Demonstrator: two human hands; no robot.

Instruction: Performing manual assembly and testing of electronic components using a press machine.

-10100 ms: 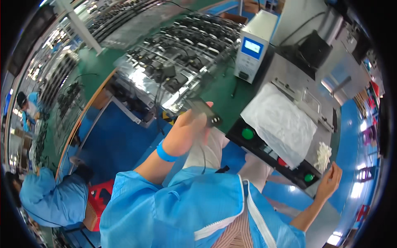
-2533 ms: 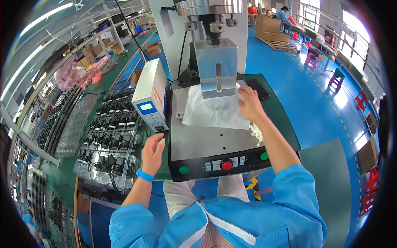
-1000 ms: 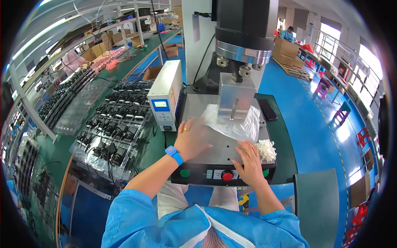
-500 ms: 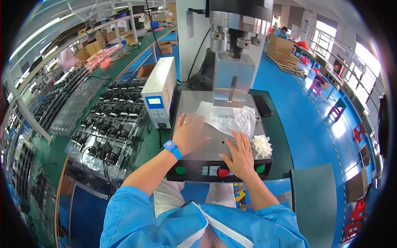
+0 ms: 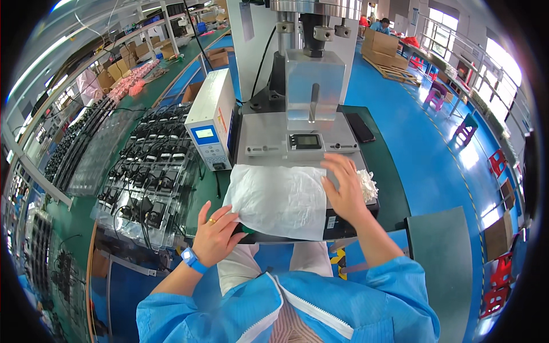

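Note:
A thin, wrinkled white sheet [image 5: 277, 197] spreads over the front of the grey press bed [image 5: 266, 132] and hangs past its front edge. My left hand [image 5: 216, 234] grips the sheet's lower left corner, thumb by the green button. Beside its upper right corner, my right hand [image 5: 346, 191] has its fingers stretched out and apart. A small dark device with a rectangular display [image 5: 307, 141] sits in the metal fixture on the bed. Above it hangs the block-shaped metal press head [image 5: 315, 80]. The sheet covers most of the front control panel.
Left of the press stand a white control box [image 5: 207, 123] with a small screen and trays of black cabled devices [image 5: 151, 166]. On the right are a dark phone [image 5: 360, 127] and a pile of white scraps [image 5: 367, 186]. A person [image 5: 380, 26] is at the far back right.
The sheet has come toward me from under the press head, uncovering the display device. My left hand has moved down and left; my right hand has risen slightly and shifted right.

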